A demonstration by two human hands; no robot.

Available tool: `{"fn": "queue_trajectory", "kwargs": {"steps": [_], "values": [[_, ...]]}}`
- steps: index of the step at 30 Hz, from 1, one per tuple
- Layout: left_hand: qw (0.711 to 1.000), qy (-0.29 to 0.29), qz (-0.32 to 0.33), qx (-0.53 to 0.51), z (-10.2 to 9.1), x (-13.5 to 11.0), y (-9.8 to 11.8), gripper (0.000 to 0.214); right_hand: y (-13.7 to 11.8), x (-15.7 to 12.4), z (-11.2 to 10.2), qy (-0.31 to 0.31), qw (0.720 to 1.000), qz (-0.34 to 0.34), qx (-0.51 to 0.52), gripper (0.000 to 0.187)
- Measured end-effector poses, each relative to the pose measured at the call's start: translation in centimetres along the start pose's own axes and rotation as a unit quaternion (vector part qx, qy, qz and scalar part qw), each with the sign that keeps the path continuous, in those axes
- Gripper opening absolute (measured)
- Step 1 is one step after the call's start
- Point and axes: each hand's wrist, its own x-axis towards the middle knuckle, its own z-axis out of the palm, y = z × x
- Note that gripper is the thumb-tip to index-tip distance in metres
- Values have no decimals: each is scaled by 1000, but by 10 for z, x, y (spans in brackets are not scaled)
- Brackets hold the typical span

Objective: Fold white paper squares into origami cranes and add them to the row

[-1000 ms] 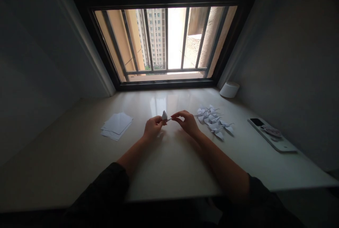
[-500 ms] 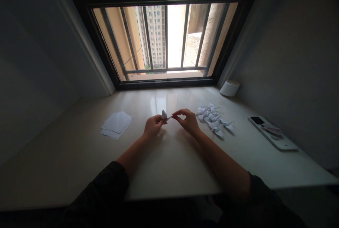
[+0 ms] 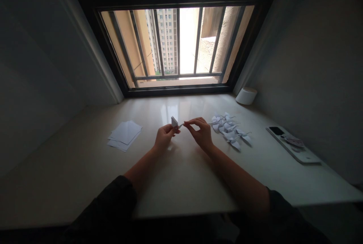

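A small folded white paper crane [image 3: 174, 122] is held between my two hands above the pale tabletop. My left hand [image 3: 164, 135] pinches its body, with the folded wings standing up over the fingers. The thumb and forefinger of my right hand [image 3: 200, 132] pinch the thin pointed tip that sticks out to the right. Just beyond my right hand lies a cluster of several finished paper cranes [image 3: 229, 128]. To the left of my left hand is a loose stack of white paper squares [image 3: 126, 132].
A white phone [image 3: 293, 145] with a round grip on its back lies on the right side of the tabletop [image 3: 181, 183]. A white cylindrical object [image 3: 246, 96] stands in the back right corner, by the barred window [image 3: 178, 90]. The table's front edge is close to me.
The crane has tilted slightly to the left in my left hand, and its pinched tip looks more bent. Both hands stay nearly in place; the view has shifted slightly.
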Motion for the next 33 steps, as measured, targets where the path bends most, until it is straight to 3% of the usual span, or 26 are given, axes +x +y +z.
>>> {"fn": "queue_trajectory", "kwargs": {"steps": [15,24,33], "values": [[998,31,44,34,-1,-1,1,30,4,-1,8,-22,984,133,115,19],[997,22,54,54,-1,-1,1,27,22,0,10,-76,930,280,224,31],[995,13,66,77,-2,0,0,26,25,1,9,-110,917,295,245,30]]}}
